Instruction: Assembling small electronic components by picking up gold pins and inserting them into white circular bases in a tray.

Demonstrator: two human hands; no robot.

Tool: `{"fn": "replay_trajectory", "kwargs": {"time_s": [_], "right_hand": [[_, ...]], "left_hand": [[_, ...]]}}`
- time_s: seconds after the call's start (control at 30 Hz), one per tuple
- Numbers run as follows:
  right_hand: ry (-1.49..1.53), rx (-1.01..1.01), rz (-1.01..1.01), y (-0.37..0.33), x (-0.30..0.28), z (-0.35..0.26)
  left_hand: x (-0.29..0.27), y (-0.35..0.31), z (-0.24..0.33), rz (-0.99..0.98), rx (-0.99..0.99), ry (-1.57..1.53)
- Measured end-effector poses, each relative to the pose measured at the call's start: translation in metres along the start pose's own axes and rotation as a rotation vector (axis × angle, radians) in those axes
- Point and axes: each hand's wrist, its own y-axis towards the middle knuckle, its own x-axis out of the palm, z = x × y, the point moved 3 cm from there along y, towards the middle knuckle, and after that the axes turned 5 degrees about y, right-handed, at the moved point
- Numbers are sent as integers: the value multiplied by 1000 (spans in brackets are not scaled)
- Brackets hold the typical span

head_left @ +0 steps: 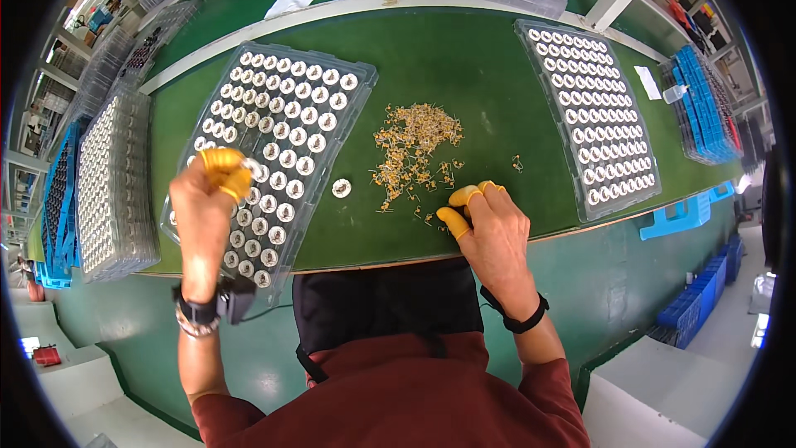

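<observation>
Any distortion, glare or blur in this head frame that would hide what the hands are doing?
Head view: strong fisheye bend along the green table edge, black vignette at the corners; glare on the clear trays; left hand and right hand sharp, evenly lit, soft shadows.

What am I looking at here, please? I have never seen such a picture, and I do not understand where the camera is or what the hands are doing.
There is no machine here: a person works with two bare hands. The one picture comes from a wide camera worn on the person's head, looking down, so straight edges look bent.

The surface is a green worktable. On its left lies a clear plastic tray full of small round white parts. On the right lies a second, similar tray. Between them is a loose pile of tiny yellowish metal pieces, and one round white part lies alone.

The left hand, with yellow fingertip covers, holds a round part above the left tray. The right hand, also with yellow covers, touches the table at the pile's edge; whether it grips anything is unclear.
</observation>
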Motion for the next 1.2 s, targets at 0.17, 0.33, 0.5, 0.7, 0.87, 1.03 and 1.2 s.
{"fn": "replay_trajectory", "kwargs": {"time_s": [0.17,0.33,0.5,0.7,0.87,1.03,1.2], "right_hand": [[168,134,-63,2,1,11],[745,418,-196,-9,0,5],[1230,406,-137,-29,7,-14],[1124,275,-104,-41,16,-22],[1083,243,-65,-42,17,-26],[1072,232,-56,-43,19,-27],[977,172,-46,-44,19,-26]], "left_hand": [[50,-62,29,-203,-126,-378],[102,-102,24,-405,-194,-668],[122,-119,33,-491,-324,-861],[124,-127,35,-497,-349,-911],[122,-128,35,-492,-353,-913],[122,-126,35,-493,-357,-902],[121,-126,34,-488,-362,-902]]}}
